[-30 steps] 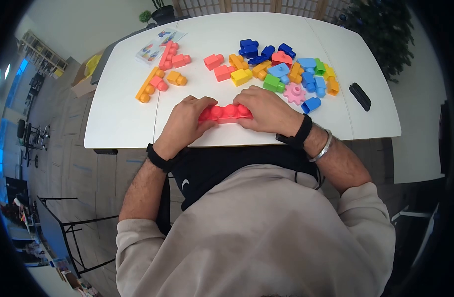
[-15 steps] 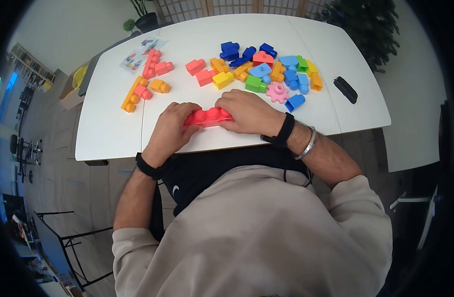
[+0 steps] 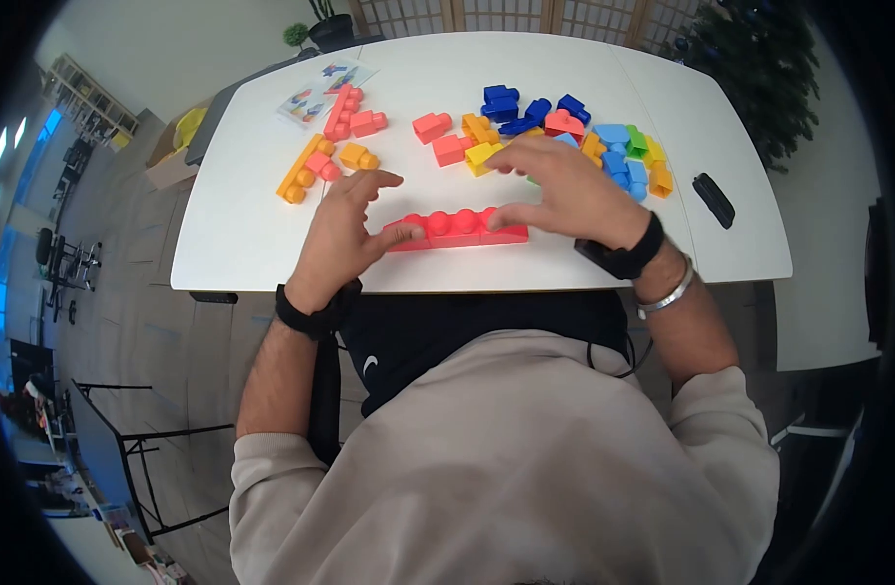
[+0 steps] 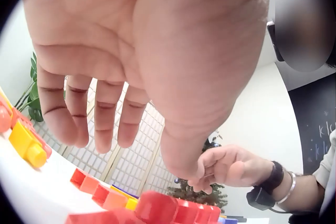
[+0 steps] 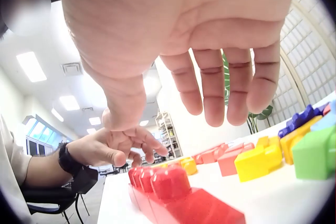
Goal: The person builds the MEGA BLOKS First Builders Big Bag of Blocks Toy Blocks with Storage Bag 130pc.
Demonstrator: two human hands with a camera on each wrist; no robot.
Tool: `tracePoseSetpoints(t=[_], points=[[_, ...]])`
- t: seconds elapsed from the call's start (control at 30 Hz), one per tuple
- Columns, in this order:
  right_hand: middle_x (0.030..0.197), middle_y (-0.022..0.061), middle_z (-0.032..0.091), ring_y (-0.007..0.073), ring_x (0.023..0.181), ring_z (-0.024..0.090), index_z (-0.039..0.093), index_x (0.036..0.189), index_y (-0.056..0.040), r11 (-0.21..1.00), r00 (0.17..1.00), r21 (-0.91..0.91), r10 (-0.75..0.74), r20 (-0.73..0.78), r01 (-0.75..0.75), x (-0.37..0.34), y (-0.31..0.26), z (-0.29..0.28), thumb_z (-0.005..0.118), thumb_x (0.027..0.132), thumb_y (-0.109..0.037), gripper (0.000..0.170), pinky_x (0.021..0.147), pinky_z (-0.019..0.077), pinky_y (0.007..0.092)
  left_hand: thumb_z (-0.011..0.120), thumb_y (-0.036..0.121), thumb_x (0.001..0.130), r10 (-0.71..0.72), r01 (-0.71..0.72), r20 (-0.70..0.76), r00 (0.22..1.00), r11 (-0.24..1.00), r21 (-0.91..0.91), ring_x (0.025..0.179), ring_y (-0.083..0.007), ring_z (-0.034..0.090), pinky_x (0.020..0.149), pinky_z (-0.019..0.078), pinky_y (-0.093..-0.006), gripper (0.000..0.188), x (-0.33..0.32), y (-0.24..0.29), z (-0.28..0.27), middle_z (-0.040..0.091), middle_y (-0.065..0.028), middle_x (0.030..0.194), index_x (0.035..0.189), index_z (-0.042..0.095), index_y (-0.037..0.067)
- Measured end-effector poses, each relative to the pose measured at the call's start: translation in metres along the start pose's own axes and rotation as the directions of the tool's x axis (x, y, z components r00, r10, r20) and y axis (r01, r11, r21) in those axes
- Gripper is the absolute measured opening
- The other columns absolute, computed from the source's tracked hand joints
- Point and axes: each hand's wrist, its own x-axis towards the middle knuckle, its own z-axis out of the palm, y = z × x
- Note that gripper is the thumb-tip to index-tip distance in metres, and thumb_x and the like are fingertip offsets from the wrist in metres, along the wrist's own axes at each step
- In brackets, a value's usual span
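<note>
A row of red blocks (image 3: 454, 230) lies on the white table (image 3: 238, 244) near its front edge, round studs up, roughly between the person's two hands; the left hand (image 3: 340, 237) is over its left end and the right hand (image 3: 579, 195) over its right end, both with fingers released and gently bent, palms empty in the wrist views; whether either thumb touches the row, I cannot tell; beyond the right hand lies a cluster with dark blue blocks (image 3: 501, 105), a yellow block (image 3: 483, 158) and light blue blocks (image 3: 613, 136), and the right wrist view shows a green block (image 5: 314, 153) there; beyond the left hand are a long orange piece (image 3: 299, 174) and a long coral piece (image 3: 342, 109), with printed sheets (image 3: 306, 102) beside the latter; a black object (image 3: 714, 200) lies near the table's right side.
</note>
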Motion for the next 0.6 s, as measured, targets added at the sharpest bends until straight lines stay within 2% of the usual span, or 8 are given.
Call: tracePoseSetpoints(t=[0.1,0.13,0.2,0.33,0.37,0.43,0.47,0.6], points=[[0.118,0.0159,0.074,0.0315,0.112,0.071,0.073,0.125,0.0002,0.999,0.997,0.026,0.032,-0.064,-0.030,0.000,0.003,-0.017,0.091,0.084,-0.052,0.069,0.098,0.0571,0.0411,0.095,0.038,0.085,-0.063,0.055,-0.084,0.994,0.994,-0.093,0.105,-0.0206,0.069,0.083,0.0587,-0.0339,0.059,0.006,-0.016,-0.012,0.076,-0.0091,0.122,0.127,0.073,0.003],[0.117,0.0157,0.074,0.0307,0.110,0.072,0.073,0.125,0.0001,0.999,0.997,0.023,0.039,-0.060,-0.038,0.000,0.003,-0.024,0.092,0.083,-0.050,0.068,0.096,0.0579,0.0402,0.091,0.033,0.092,-0.032,0.025,-0.122,0.992,0.998,-0.063,0.104,-0.0198,0.071,0.081,0.0597,-0.0333,0.049,0.009,-0.021,-0.016,0.078,-0.0096,0.117,0.126,0.074,0.002],[0.114,0.0152,0.075,0.0284,0.103,0.073,0.074,0.124,-0.0001,1.000,0.996,0.031,-0.001,-0.086,0.004,-0.001,0.007,-0.032,0.094,0.083,-0.045,0.064,0.091,0.0596,0.0380,0.089,0.030,0.094,-0.041,0.036,-0.150,0.988,0.999,-0.036,0.103,-0.0203,0.072,0.080,0.0604,-0.0334,0.045,0.018,-0.036,-0.025,0.078,-0.0103,0.117,0.125,0.074,0.001],[0.111,0.0152,0.075,0.0278,0.101,0.073,0.074,0.122,0.0003,0.999,0.995,0.031,-0.025,-0.101,0.028,-0.003,0.001,-0.048,0.093,0.084,-0.042,0.060,0.091,0.0597,0.0375,0.082,0.021,0.099,-0.070,0.073,-0.183,0.981,0.997,0.011,0.103,-0.0236,0.074,0.079,0.0623,-0.0345,0.034,0.052,-0.075,-0.032,0.078,-0.0134,0.119,0.125,0.075,0.002],[0.111,0.0128,0.075,0.0256,0.099,0.072,0.075,0.123,-0.0014,0.999,0.994,0.036,-0.026,-0.105,0.029,-0.004,0.002,-0.051,0.094,0.084,-0.042,0.060,0.089,0.0587,0.0367,0.082,0.021,0.099,-0.064,0.068,-0.185,0.981,0.998,0.012,0.103,-0.0236,0.074,0.079,0.0623,-0.0345,0.034,0.063,-0.084,-0.031,0.078,-0.0134,0.119,0.125,0.075,0.002],[0.110,0.0104,0.075,0.0234,0.097,0.071,0.075,0.124,-0.0030,0.999,0.993,0.036,-0.029,-0.113,0.033,-0.005,0.003,-0.057,0.094,0.083,-0.041,0.060,0.086,0.0578,0.0359,0.080,0.019,0.097,-0.072,0.089,-0.153,0.986,0.991,0.102,0.109,-0.0375,0.075,0.092,0.0610,-0.0466,0.030,0.085,-0.101,-0.028,0.076,-0.0213,0.124,0.124,0.075,0.004],[0.110,0.0107,0.075,0.0234,0.096,0.071,0.075,0.123,-0.0024,0.998,0.992,0.049,-0.041,-0.121,0.047,-0.006,0.003,-0.059,0.095,0.083,-0.038,0.057,0.086,0.0580,0.0355,0.079,0.017,0.095,-0.055,0.083,-0.128,0.990,0.970,0.228,0.111,-0.0431,0.073,0.098,0.0595,-0.0482,0.033,0.094,-0.107,-0.027,0.075,-0.0223,0.126,0.126,0.075,0.006],[0.108,0.0116,0.075,0.0231,0.095,0.071,0.075,0.121,-0.0014,0.996,0.988,0.059,-0.063,-0.142,0.072,-0.009,0.004,-0.064,0.095,0.084,-0.030,0.051,0.085,0.0582,0.0342,0.077,0.017,0.095,-0.106,0.130,-0.091,0.990,0.936,0.327,0.110,-0.0428,0.074,0.100,0.0591,-0.0487,0.034,0.117,-0.132,-0.008,0.076,-0.0215,0.126,0.127,0.077,0.009]])
